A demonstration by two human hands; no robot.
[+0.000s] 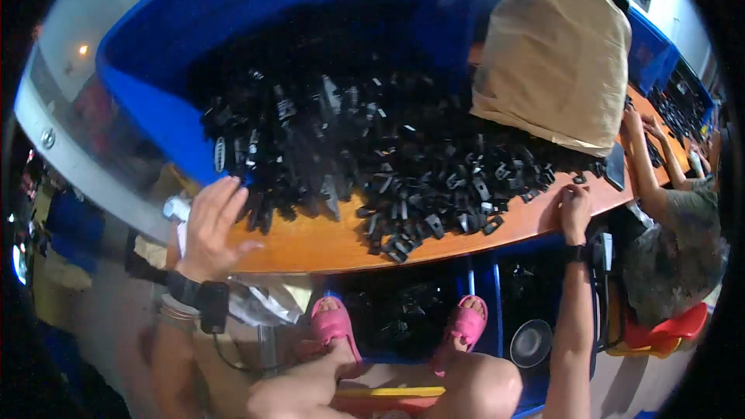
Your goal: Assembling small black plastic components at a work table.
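My left hand point(211, 226) lies at the left end of the orange tabletop point(299, 250), fingers stretched out and thumb apart, with nothing seen in it. Its fingertips are beside the edge of a heap of small black plastic parts point(434, 194). At the table's right front edge, my right hand point(575, 208) is closed, its fingers curled in. What it holds, if anything, is hidden. A loose black part point(580, 178) lies just beyond its knuckles. Behind the heap, a big blue bin point(147, 109) opens toward me, with more black parts inside.
A brown paper sack point(555, 62) stands at the right of the heap. Below the table are blue crates point(498, 302) with dark contents, near my pink slippers point(332, 320). On the right, a co-worker's arms point(646, 151) reach over the table, near a red stool point(675, 326).
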